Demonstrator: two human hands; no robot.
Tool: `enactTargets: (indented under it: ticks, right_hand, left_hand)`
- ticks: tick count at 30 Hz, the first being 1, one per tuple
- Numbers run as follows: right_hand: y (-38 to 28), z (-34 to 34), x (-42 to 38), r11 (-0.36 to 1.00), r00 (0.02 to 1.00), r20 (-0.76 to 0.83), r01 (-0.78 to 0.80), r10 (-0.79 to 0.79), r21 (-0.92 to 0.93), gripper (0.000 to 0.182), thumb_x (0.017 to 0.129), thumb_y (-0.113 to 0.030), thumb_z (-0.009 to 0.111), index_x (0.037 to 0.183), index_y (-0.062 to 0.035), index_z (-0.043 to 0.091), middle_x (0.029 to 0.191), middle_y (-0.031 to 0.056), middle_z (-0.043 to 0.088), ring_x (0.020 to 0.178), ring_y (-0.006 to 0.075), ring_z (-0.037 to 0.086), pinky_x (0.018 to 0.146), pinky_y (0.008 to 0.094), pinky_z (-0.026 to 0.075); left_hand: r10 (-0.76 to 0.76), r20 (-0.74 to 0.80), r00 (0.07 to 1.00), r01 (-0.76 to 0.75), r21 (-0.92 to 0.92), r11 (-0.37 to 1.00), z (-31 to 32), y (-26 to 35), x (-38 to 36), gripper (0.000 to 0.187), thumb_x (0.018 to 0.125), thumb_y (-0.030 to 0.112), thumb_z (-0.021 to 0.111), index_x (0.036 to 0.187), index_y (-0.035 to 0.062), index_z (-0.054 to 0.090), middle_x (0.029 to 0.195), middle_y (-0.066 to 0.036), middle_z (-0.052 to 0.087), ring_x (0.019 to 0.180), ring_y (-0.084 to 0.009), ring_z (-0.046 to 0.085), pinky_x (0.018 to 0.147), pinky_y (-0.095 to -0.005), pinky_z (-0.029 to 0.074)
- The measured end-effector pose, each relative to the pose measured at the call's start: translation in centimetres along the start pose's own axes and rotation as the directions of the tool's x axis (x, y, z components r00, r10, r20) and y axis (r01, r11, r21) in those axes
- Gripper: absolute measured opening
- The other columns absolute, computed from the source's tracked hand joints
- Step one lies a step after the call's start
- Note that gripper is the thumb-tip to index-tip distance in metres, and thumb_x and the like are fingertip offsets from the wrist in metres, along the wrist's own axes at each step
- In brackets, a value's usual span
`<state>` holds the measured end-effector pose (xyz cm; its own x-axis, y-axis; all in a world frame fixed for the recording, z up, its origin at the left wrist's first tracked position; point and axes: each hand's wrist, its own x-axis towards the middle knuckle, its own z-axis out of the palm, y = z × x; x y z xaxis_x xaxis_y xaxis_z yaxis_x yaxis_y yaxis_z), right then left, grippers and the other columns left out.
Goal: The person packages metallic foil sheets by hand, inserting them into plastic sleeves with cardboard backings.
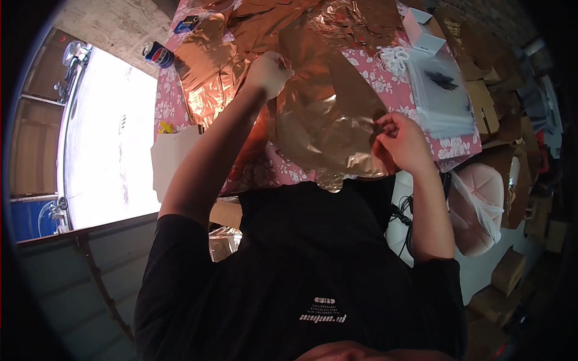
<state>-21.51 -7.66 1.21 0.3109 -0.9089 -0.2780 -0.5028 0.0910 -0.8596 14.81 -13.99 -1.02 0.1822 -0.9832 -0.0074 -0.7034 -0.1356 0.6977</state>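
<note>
A flat copper-coloured foil balloon [313,120], shiny and wrinkled, lies spread over the near part of the table and reaches to the front of my black shirt. My right hand [404,143] pinches its right edge between thumb and fingers. My left hand [268,75] is closed at its upper left side, fingers curled on the foil; the fingertips are partly hidden. More copper foil pieces [211,60] lie under and beyond my left hand, overlapping in a loose heap.
The table has a pink floral cloth [376,81]. A soda can [158,55] stands at its left edge, near a small blue box [186,24]. To the right are white string [394,60], a white box [424,31] and clear plastic bags [442,111]. A padded chair [478,207] stands beyond.
</note>
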Motion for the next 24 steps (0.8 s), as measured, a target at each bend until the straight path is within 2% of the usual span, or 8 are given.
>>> enactTargets:
  ticks: [3,5,8,13,15,19,22,24]
  right_hand:
    - [-0.5,-0.9,1.9,0.997,1.0,-0.001,0.016,-0.016,-0.075,0.027,0.093,0.009,0.065,0.119,0.0033,0.065,0.089,0.009,0.071,0.077,0.0174,0.073,0.073,0.0313,0.057]
    - [-0.6,-1.1,2.8,0.947,0.982,-0.051,0.16,-0.181,-0.279,0.027,0.091,0.007,0.068,0.118,0.0032,0.067,0.09,0.0087,0.071,0.08,0.0172,0.07,0.075,0.0323,0.057]
    - [-2.0,-1.3,1.7,0.976,0.999,-0.012,0.043,-0.047,-0.213,0.027,0.09,0.004,0.071,0.117,0.0016,0.069,0.092,0.0081,0.071,0.084,0.0167,0.068,0.078,0.032,0.057]
    - [-1.6,-0.5,-0.7,0.967,0.996,-0.068,0.045,-0.064,-0.251,0.028,0.089,0.003,0.073,0.117,-0.0005,0.069,0.094,0.0073,0.071,0.088,0.0162,0.068,0.081,0.0314,0.057]
    - [-0.5,-0.2,-1.0,0.972,0.992,-0.053,0.099,-0.112,-0.213,0.029,0.09,0.002,0.073,0.118,-0.0004,0.07,0.095,0.0074,0.072,0.089,0.017,0.069,0.082,0.0324,0.057]
    - [-0.1,-0.1,-0.6,0.957,0.983,-0.091,0.129,-0.158,-0.26,0.029,0.09,0.001,0.073,0.119,-0.0007,0.07,0.096,0.0088,0.073,0.09,0.0194,0.071,0.082,0.034,0.058]
    - [-1.2,-0.2,-0.8,0.943,0.979,-0.133,0.108,-0.156,-0.316,0.03,0.09,0.0,0.072,0.12,-0.0008,0.071,0.097,0.0108,0.074,0.09,0.0223,0.073,0.082,0.0359,0.058]
    - [-1.3,-0.2,-0.8,0.934,0.971,-0.149,0.129,-0.188,-0.334,0.03,0.09,0.0,0.07,0.12,-0.0007,0.071,0.097,0.0121,0.074,0.09,0.024,0.073,0.082,0.0368,0.059]
  left_hand:
    - [-0.027,-0.028,0.999,0.028,0.035,0.999,0.2,-0.1,0.7,0.028,0.088,0.019,0.084,0.102,-0.0015,0.07,0.083,-0.01,0.07,0.077,-0.0198,0.067,0.073,-0.0368,0.054]
    - [-0.009,-0.063,0.998,0.01,0.013,1.0,0.4,-0.1,0.8,0.029,0.088,0.018,0.084,0.105,-0.0015,0.071,0.086,-0.011,0.073,0.079,-0.0207,0.069,0.074,-0.0369,0.055]
    - [-0.003,-0.098,0.995,0.004,0.019,1.0,0.2,0.7,0.3,0.034,0.088,0.019,0.084,0.112,-0.0015,0.072,0.093,-0.013,0.076,0.084,-0.0226,0.072,0.078,-0.0369,0.056]
    - [-0.023,-0.114,0.993,0.016,-0.062,0.998,0.5,0.1,0.0,0.039,0.087,0.02,0.084,0.118,-0.0012,0.072,0.099,-0.015,0.078,0.09,-0.0261,0.075,0.082,-0.0388,0.057]
    - [0.027,-0.183,0.983,-0.02,0.039,0.999,0.3,1.1,-1.1,0.042,0.088,0.021,0.083,0.121,-0.0016,0.071,0.098,-0.015,0.078,0.091,-0.0272,0.075,0.083,-0.0388,0.057]
    - [0.024,-0.191,0.981,-0.023,0.008,1.0,1.2,-0.3,-0.5,0.045,0.088,0.021,0.082,0.125,-0.0024,0.069,0.101,-0.017,0.077,0.093,-0.0283,0.075,0.084,-0.0379,0.058]
    - [0.01,-0.139,0.99,0.002,0.086,0.996,0.5,0.9,-1.3,0.048,0.089,0.021,0.081,0.128,-0.0036,0.067,0.105,-0.02,0.077,0.099,-0.0312,0.076,0.088,-0.039,0.058]
    - [0.039,-0.194,0.98,-0.006,0.169,0.986,0.6,1.1,-1.5,0.049,0.089,0.022,0.08,0.128,-0.0046,0.066,0.109,-0.023,0.077,0.105,-0.0377,0.075,0.091,-0.0437,0.057]
